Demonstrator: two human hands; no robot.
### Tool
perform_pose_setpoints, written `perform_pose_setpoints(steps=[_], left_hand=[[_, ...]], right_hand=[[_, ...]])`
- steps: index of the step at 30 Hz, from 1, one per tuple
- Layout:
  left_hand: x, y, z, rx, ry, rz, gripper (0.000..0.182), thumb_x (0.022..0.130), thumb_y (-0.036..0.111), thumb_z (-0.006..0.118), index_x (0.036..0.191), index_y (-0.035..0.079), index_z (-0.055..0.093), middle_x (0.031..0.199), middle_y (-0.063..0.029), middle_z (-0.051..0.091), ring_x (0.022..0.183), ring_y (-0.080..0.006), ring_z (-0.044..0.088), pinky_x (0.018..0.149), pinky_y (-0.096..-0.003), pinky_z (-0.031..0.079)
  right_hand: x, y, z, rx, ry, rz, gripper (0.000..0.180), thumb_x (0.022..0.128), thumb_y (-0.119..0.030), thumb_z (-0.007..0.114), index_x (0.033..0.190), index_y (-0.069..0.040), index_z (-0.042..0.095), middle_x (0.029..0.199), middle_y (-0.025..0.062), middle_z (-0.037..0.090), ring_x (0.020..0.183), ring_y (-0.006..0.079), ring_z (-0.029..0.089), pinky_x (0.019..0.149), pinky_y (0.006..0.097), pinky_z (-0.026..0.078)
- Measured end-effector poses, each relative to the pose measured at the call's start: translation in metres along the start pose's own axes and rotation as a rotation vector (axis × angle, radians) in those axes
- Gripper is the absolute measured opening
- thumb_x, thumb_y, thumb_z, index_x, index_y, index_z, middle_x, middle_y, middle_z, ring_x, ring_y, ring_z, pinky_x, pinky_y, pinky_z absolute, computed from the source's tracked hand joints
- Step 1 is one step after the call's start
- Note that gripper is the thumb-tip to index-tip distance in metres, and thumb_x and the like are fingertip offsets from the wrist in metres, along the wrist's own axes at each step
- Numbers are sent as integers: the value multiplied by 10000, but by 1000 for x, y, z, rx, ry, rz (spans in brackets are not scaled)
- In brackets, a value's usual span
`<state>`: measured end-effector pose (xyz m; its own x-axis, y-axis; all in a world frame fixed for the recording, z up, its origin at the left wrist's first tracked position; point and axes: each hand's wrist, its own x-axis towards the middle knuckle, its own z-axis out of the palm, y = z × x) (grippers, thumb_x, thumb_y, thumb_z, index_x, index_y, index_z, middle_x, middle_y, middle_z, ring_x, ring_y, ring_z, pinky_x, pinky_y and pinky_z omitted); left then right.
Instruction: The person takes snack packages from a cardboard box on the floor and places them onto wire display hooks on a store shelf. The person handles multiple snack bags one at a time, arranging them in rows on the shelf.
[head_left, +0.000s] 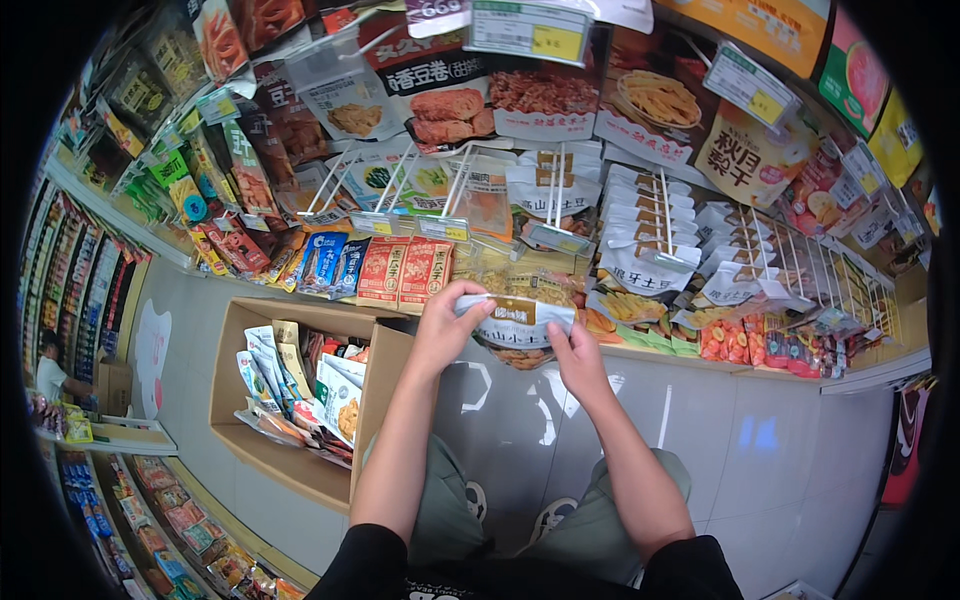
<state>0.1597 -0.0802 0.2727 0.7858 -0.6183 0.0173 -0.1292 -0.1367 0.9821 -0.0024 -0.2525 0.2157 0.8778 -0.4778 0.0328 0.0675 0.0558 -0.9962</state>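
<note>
A white, brown and clear snack pouch (517, 334) is held between my two hands, in front of the lowest shelf. My left hand (456, 322) pinches its upper left corner, thumb on the front. At its right side, my right hand (576, 358) grips the edge with the thumb on the front. Behind the pouch, similar white pouches (555, 180) hang on a metal peg. More white potato snack pouches (646, 274) hang in a row to the right. Red boxes (382, 271) and blue packets (322, 259) stand on the shelf to the left.
An open cardboard box (300, 309) with mixed snack pouches stands on the floor at my left. Metal pegs with price tags (529, 34) jut out from the display. Lower left, another shelf (187, 517) holds packets. A person (54, 375) is at the far left beside a carton (114, 384).
</note>
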Motion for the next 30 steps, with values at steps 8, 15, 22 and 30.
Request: perform_pose_setpoints(steps=[8, 15, 22, 30], left_hand=[[35, -29, 57, -416, 109, -51, 358, 1005, 91, 762, 1309, 43, 579, 1157, -60, 720, 1065, -107, 661, 953, -279, 519], [48, -38, 47, -505, 174, -132, 251, 1034, 111, 735, 1243, 37, 617, 1131, -40, 709, 1025, -101, 644, 932, -269, 510], [44, -26, 62, -418, 206, -70, 256, 1024, 116, 733, 1237, 17, 631, 1128, -64, 713, 1067, -157, 660, 974, -314, 513], [40, 0, 81, -39, 254, 272, 629, 934, 18, 725, 1487, -17, 429, 1435, -167, 603, 1402, -243, 522, 1209, -385, 368]], right_hand=[[20, 7, -2, 135, 315, 144, 318, 1137, -227, 563, 1260, 43, 678, 1148, 78, 757, 1022, 111, 661, 945, 313, 521], [24, 1, -4, 134, 222, 157, 345, 1129, -266, 589, 1267, 40, 668, 1162, 74, 748, 1043, 99, 640, 960, 310, 508], [24, 8, -23, 47, 241, 200, 337, 1149, -271, 549, 1230, 28, 682, 1139, 60, 748, 1015, 94, 630, 947, 305, 506], [20, 10, -24, 27, 352, 190, 340, 1160, -249, 515, 1241, 31, 690, 1108, 77, 761, 971, 92, 641, 899, 304, 522]])
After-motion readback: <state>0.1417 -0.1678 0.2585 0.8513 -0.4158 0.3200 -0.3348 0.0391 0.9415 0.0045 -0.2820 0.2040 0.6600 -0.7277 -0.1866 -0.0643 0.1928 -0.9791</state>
